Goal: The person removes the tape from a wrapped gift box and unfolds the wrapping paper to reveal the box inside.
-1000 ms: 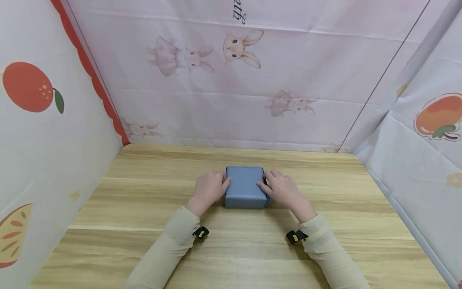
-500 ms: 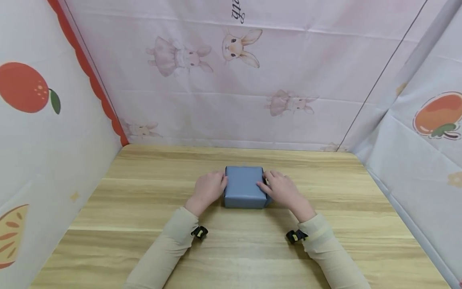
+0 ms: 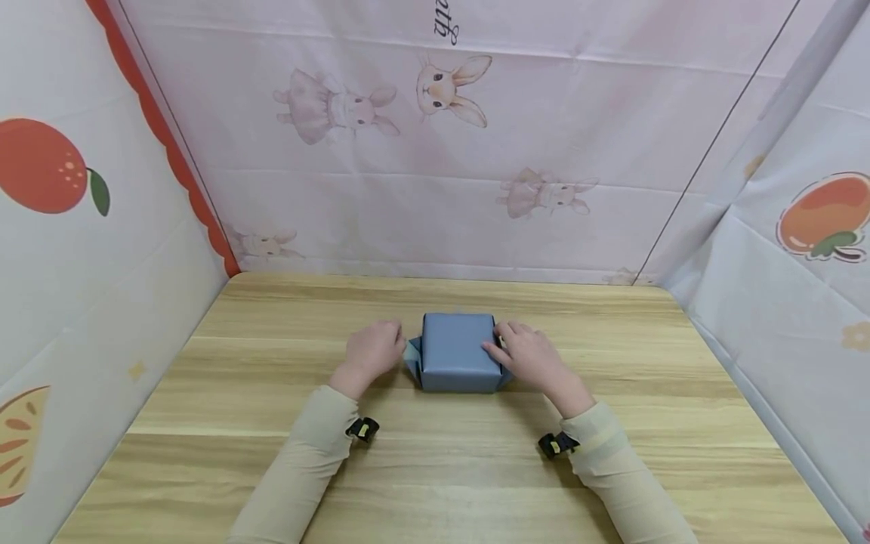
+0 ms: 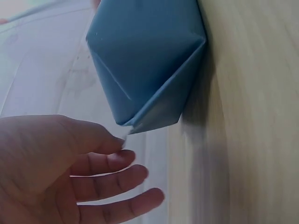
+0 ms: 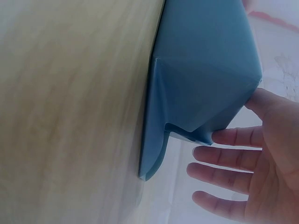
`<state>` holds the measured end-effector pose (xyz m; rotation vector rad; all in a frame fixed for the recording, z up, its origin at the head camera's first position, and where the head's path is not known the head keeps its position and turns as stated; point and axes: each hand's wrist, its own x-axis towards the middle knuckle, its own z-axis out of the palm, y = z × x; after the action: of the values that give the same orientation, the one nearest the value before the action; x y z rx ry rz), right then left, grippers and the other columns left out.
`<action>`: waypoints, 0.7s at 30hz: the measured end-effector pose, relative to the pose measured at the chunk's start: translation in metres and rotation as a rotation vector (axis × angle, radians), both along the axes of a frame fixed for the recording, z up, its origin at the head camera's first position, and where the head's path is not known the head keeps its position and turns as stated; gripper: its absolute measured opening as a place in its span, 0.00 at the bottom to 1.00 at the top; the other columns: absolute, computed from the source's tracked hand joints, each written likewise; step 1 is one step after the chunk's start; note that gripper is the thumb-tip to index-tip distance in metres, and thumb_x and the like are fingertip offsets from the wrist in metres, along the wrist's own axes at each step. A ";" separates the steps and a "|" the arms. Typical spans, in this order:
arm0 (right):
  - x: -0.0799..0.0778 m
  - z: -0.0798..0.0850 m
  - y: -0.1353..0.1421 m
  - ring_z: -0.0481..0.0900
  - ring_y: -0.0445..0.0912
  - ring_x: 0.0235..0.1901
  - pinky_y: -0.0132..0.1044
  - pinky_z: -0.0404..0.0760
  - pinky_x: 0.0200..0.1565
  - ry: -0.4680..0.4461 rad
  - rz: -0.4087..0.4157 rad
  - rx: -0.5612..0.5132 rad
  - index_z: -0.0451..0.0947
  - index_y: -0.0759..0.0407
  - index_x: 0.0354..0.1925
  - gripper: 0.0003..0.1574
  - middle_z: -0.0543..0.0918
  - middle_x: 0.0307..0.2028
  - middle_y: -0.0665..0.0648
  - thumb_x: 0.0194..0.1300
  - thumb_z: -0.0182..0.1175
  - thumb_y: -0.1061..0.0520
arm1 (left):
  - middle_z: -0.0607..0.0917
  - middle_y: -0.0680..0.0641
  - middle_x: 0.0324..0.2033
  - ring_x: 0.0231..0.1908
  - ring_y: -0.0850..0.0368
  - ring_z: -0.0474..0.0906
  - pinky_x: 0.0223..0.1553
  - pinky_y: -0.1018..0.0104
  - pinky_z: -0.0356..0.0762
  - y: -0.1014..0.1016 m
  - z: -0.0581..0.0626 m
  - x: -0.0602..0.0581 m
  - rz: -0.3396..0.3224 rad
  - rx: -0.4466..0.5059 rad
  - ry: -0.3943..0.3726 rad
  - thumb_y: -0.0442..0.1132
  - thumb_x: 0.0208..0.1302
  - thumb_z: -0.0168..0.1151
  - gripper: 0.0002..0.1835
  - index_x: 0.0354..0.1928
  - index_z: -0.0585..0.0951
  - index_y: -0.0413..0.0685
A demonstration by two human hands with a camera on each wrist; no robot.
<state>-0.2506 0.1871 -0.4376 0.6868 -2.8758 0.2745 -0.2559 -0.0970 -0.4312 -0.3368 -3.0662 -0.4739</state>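
A box in blue wrapping paper (image 3: 459, 351) sits on the table, its paper ends folded into pointed flaps on both sides. To its left, my left hand (image 3: 374, 355) has thumb and index finger drawn together. In the left wrist view they pinch a pale sliver at the tip of the left flap (image 4: 154, 109), and the other fingers (image 4: 112, 182) are loosely spread. My right hand (image 3: 533, 357) touches the box's right side, thumb on the top edge. Its nearly straight fingers (image 5: 229, 179) fan out beside the right flap (image 5: 156, 140), the index fingertip right at the paper.
The wood-grain table (image 3: 448, 468) spreads around the box. A pink rabbit-print cloth (image 3: 408, 219) hangs behind it, with fruit-print cloths (image 3: 75, 302) at both sides. Black wrist cameras (image 3: 559, 444) are strapped over beige sleeves (image 3: 299, 468).
My left hand has come away from the box's left side and moved left, uncovering the left flap, which sticks out. My right hand and the box have hardly moved.
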 end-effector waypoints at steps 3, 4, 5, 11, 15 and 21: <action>0.001 0.000 0.000 0.81 0.51 0.37 0.47 0.78 0.35 -0.015 -0.004 -0.003 0.76 0.60 0.48 0.25 0.81 0.40 0.58 0.72 0.52 0.39 | 0.77 0.50 0.21 0.21 0.55 0.72 0.20 0.64 0.68 -0.004 0.000 0.000 -0.008 -0.016 -0.030 0.39 0.68 0.54 0.09 0.28 0.75 0.47; 0.001 0.000 0.000 0.81 0.51 0.38 0.47 0.79 0.36 -0.019 -0.004 -0.005 0.76 0.59 0.48 0.25 0.81 0.40 0.58 0.72 0.52 0.39 | 0.77 0.49 0.22 0.22 0.55 0.72 0.21 0.63 0.68 -0.005 0.000 0.000 -0.011 -0.024 -0.037 0.38 0.67 0.55 0.08 0.28 0.76 0.47; 0.001 0.000 0.000 0.81 0.51 0.38 0.48 0.79 0.36 -0.022 -0.005 -0.006 0.76 0.59 0.48 0.26 0.81 0.40 0.58 0.72 0.52 0.39 | 0.77 0.49 0.22 0.22 0.55 0.72 0.21 0.62 0.69 -0.006 0.000 -0.001 -0.013 -0.033 -0.044 0.38 0.67 0.55 0.08 0.29 0.76 0.47; 0.000 0.000 0.000 0.80 0.51 0.38 0.48 0.78 0.36 -0.031 -0.008 -0.010 0.76 0.59 0.48 0.25 0.81 0.40 0.57 0.72 0.51 0.39 | 0.79 0.50 0.25 0.24 0.55 0.73 0.23 0.62 0.71 -0.011 -0.004 -0.004 -0.016 -0.067 -0.081 0.39 0.66 0.57 0.06 0.31 0.77 0.47; 0.000 0.000 0.001 0.81 0.51 0.38 0.48 0.79 0.36 -0.032 -0.009 -0.012 0.76 0.59 0.48 0.25 0.81 0.40 0.58 0.73 0.51 0.39 | 0.79 0.50 0.26 0.25 0.55 0.74 0.23 0.62 0.70 -0.012 -0.005 -0.005 -0.012 -0.055 -0.082 0.38 0.66 0.57 0.05 0.32 0.78 0.47; -0.002 0.000 0.001 0.78 0.47 0.34 0.43 0.77 0.34 -0.056 -0.005 -0.051 0.76 0.58 0.47 0.24 0.81 0.39 0.57 0.72 0.52 0.40 | 0.82 0.49 0.29 0.26 0.55 0.75 0.25 0.61 0.73 -0.011 -0.005 -0.006 0.000 -0.021 -0.049 0.41 0.68 0.57 0.06 0.36 0.80 0.48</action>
<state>-0.2526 0.1885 -0.4376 0.6732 -2.9120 0.3703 -0.2618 -0.1081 -0.4362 -0.3300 -3.1207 -0.4572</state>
